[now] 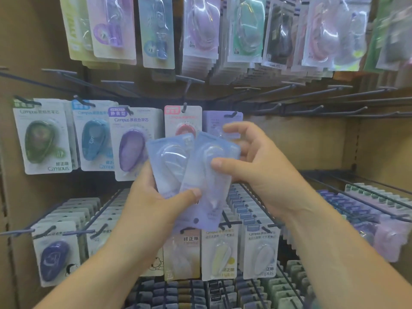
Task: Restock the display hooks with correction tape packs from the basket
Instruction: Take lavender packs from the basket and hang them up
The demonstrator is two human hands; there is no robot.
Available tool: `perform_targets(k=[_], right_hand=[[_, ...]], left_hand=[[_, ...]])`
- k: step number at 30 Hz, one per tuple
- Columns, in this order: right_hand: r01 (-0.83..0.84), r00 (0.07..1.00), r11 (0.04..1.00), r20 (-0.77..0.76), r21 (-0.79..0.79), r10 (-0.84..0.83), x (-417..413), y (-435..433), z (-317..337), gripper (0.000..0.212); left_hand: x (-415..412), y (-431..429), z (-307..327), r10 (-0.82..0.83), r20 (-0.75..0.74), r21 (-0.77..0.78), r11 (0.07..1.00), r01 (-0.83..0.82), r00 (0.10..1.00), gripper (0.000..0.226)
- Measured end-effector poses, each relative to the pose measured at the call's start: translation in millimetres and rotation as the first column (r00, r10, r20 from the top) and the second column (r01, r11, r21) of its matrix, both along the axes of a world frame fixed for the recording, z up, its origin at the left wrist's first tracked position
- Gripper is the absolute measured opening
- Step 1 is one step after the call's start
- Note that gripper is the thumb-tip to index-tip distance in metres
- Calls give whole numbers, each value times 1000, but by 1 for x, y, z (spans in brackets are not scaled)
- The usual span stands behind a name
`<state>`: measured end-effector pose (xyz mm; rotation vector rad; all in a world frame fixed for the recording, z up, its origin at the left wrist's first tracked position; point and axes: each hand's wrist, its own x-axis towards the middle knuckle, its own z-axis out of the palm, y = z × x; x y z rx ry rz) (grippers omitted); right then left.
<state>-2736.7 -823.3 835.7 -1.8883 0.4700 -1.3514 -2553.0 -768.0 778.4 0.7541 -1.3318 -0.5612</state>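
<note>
Head view: two correction tape packs [207, 175] fanned just below the hung lilac pack [214, 121], hang holes downward, so probably needing a flip. Left hand [156, 204] grip pinching both low for support. Right hand [263, 170] grip pinching the front one, likely peeling it off for the bare hooks [321, 107] beside.

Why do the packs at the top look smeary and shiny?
Head view: the top-row packs are blurred and stretched near the frame edge, with glare on their plastic; the held packs are soft, while the green Campus pack is readable.
</note>
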Motion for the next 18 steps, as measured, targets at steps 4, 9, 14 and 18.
perform_targets(k=[4,9,14,18], right_hand=[[25,972,994,-230,-104,-48,-14,-1,10,43],[59,970,991,-226,-121,-86,-13,-5,1,30],[113,948,982,-279,-151,-152,-30,-5,0,29],[151,987,986,-46,-68,-154,-48,-1,3,26]], left_hand=[[1,0,-3,-61,24,55,997,59,998,60],[-5,-3,-6,-103,-126,28,994,107,987,38],[-11,-7,-5,-57,-171,34,997,63,984,27],[-8,-9,-2,-9,-209,7,1000,10,978,29]])
